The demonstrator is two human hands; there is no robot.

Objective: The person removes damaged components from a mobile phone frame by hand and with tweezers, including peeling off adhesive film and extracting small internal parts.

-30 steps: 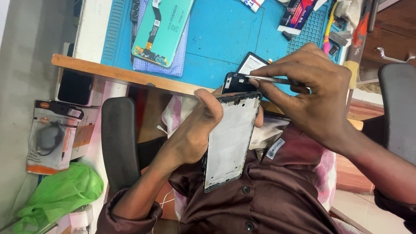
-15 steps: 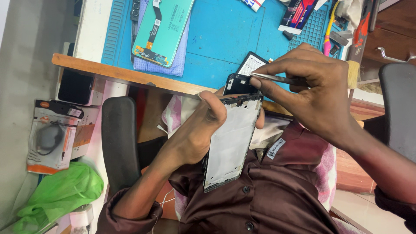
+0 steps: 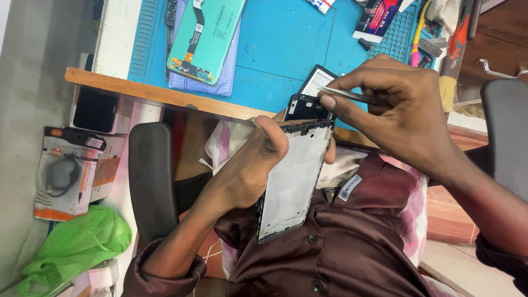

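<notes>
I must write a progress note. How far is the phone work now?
Done: the phone frame is stripped bare, and its screen panel lies apart on the blue mat. In hand: the left hand holds the frame; the right hand points tweezers at its top edge. Left: nothing is refitted yet.

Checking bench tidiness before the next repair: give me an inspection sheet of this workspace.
Surface: blue work mat on a wood-edged bench.
Job's things: silver-white phone frame, upright and tilted; thin metal tweezers near its top edge.
Clutter: teal screen panel on a lilac cloth; tools at the mat's far corner.
Grippers: left hand grips the frame; right hand pinches the tweezers.
Cables: yellow cable among the tools.
Surroundings: green plastic bag, packaged accessory, black chair.
</notes>
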